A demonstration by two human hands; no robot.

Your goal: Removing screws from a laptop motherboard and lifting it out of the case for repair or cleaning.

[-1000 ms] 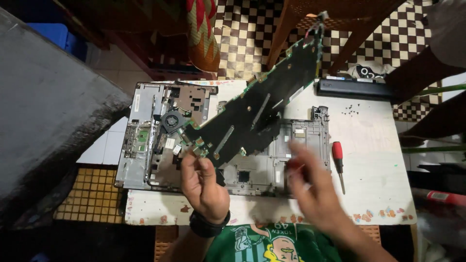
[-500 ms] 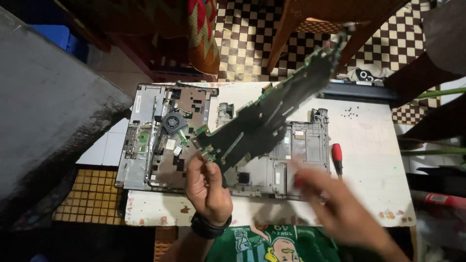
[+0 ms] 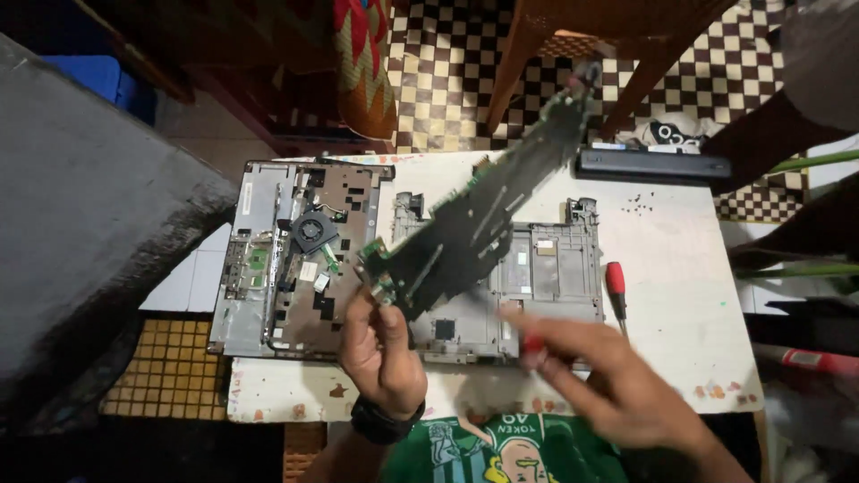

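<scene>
The left hand (image 3: pixel 383 344) gripped the near end of a long circuit board (image 3: pixel 474 228), fingers (image 3: pixel 394 309) closed on its lower corner. The board was held clear of the counter (image 3: pixel 680 259), tilted, its far end rising up and to the right above the counter's far edge; that end was blurred.

The right hand (image 3: pixel 617 389) hovered at the near right, over the counter's near edge. It was blurred; its fingers were spread and extended to the left. A small red item (image 3: pixel 534 343) showed at the fingertips, but I could not tell whether the hand held it or what it was.

Beneath the board lay two parts of a laptop. The base (image 3: pixel 300 255), with a round fan (image 3: pixel 313 231), lay on the left half of the counter. A grey frame (image 3: pixel 546 268) lay just right of it, partly covered by the board. A red-handled screwdriver (image 3: pixel 616 284) lay just right of the frame, pointing near. A black battery (image 3: pixel 651 165) lay along the far right edge. Small dark screws (image 3: pixel 646 202) were scattered near it.

The counter top was white and stained, with chipped paint on its near edge. Checked floor tiles (image 3: pixel 447 80) showed beyond it.
</scene>
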